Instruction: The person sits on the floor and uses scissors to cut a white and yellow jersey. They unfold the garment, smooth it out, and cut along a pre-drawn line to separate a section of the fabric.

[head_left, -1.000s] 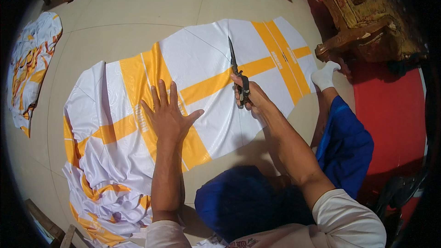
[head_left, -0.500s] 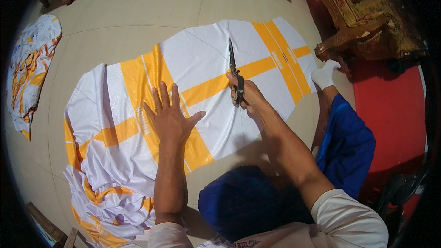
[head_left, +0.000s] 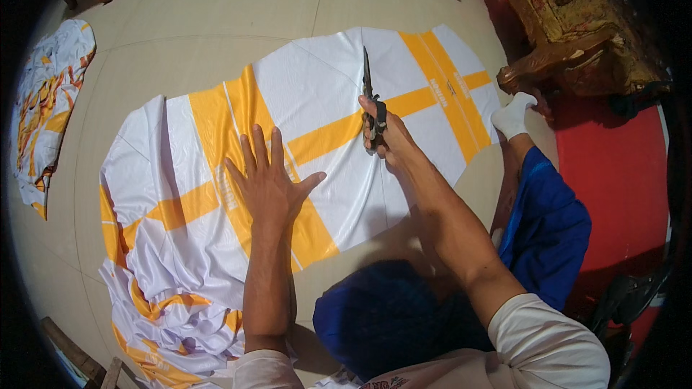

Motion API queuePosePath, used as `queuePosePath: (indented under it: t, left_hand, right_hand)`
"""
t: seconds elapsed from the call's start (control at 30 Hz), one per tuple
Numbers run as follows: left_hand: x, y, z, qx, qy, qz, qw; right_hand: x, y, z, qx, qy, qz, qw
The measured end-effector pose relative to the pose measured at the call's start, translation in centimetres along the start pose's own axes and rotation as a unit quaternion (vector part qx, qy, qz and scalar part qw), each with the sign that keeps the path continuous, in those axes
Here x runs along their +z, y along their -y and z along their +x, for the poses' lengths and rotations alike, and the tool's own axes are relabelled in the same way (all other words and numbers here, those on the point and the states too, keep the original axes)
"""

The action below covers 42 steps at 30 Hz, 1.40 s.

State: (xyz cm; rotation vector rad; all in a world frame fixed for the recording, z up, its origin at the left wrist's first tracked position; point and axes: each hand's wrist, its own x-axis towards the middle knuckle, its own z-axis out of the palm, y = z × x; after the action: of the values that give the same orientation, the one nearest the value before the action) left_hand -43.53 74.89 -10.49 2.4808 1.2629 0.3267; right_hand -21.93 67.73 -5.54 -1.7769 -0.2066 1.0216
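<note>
While the floor [head_left: 194, 25] carries the cloth [head_left: 321, 83], laid broad beneath both hands, the cut looks well along, with probably only a short stretch left beyond the tips. Chair [head_left: 569, 36] off right, bundle [head_left: 54, 94] well left, neither in the way! Left hand [head_left: 268, 181] spread wide on the cloth, right hand [head_left: 398, 142] gripping scissors [head_left: 367, 75], sock [head_left: 513, 117] crowding the cloth's right end.

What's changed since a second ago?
The right hand and the scissors it holds have moved slightly farther up the white-and-yellow fabric, away from the person. Nothing was picked up or released. The left hand stays spread on the fabric.
</note>
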Motion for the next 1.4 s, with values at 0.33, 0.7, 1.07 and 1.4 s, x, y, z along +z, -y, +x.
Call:
queuePosePath:
  t: [0.33, 0.7, 1.07, 1.4]
  left_hand:
    - [-0.2, -0.3, 0.1, -0.008, 0.01, 0.0, 1.0]
    - [0.1, 0.0, 0.0, 0.008, 0.005, -0.014, 1.0]
    - [-0.3, -0.1, 0.1, -0.007, 0.013, -0.001, 1.0]
    - [-0.6, -0.2, 0.1, -0.014, 0.026, -0.002, 1.0]
  right_hand:
    - [0.1, -1.2, 0.9, -0.022, -0.02, -0.018, 0.999]
    - [0.2, 0.7, 1.4, 0.016, 0.017, 0.025, 0.999]
    - [-0.1, -0.4, 3.5, -0.046, -0.033, 0.005, 0.998]
    - [0.1, 2.4, 3.3, 0.024, 0.013, -0.002, 1.0]
